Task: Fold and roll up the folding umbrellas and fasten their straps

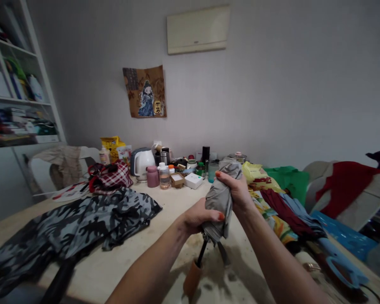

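Note:
A bundled grey folding umbrella (220,196) is held up over the middle of the table, tilted, with its brown handle (191,278) and a dark shaft pointing down toward me. My left hand (204,215) wraps the lower part of the grey fabric, thumb across the front. Higher up, my right hand (236,190) grips the fabric from the right side, its thumb near the top. A dark strip hangs below the fabric beside the shaft. The palms and most fingers are hidden behind the bundle.
Camouflage fabric (91,221) spreads over the left of the table (174,200). Along the back stand a kettle (143,162), a pink jar (152,176), a clear bottle (164,177) and a white box (193,180). Folded clothes (272,215) and a blue-handled object (343,272) lie at right.

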`<state>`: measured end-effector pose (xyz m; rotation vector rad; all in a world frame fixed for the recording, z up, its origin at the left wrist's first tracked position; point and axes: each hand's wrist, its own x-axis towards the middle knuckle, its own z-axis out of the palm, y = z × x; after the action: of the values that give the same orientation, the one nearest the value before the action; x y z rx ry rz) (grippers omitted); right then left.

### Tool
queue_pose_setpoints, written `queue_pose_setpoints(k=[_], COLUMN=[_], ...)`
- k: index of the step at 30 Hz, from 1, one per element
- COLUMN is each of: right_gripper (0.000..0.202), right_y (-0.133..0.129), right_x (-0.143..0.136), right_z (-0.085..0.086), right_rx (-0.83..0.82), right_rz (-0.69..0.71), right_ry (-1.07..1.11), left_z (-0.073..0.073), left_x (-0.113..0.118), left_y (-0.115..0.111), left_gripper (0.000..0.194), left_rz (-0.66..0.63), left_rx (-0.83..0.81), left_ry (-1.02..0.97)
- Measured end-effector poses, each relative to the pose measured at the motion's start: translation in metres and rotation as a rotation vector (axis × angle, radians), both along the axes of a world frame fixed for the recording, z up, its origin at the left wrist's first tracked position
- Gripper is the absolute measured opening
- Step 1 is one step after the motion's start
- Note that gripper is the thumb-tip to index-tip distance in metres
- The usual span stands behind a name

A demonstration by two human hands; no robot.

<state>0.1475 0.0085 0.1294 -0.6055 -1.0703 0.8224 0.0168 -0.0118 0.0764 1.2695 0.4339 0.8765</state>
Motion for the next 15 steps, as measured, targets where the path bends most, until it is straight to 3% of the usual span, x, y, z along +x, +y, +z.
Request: queue_pose_setpoints(k=[2,5,9,12,15], right_gripper=[0.041,0.045,0.056,0.053,0.046], right_y=[0.004,0.011,0.011,0.010,0.010], right_x=[-0.001,-0.007,-0.015,-0.012,-0.002], right_z=[-0.003,-0.008,-0.012,-0.011,-0.008], right_rx=[-0.012,-0.041,-0.071,-0.108,-0.087], right_rz=[-0.039,-0.114,-0.116,-0.045,0.009], right_ry=[-0.016,-0.039,-0.046,-0.051,-0.074], left_z=[-0.001,-0.001,0.002,0.005,0.008], left_x=[0.005,0.011,0.018,0.014,0.000], left_y=[0.003,0.003,-0.005,-0.010,-0.008], left_gripper=[0.044,0.019,0.020,0.032,0.047], left_rz=[0.133,0.394,0.710,0.677,0.395], left_rx=[0.063,0.247,0.392,0.415,0.405], left_ry=[0.034,0.260,0.524,0.580,0.443])
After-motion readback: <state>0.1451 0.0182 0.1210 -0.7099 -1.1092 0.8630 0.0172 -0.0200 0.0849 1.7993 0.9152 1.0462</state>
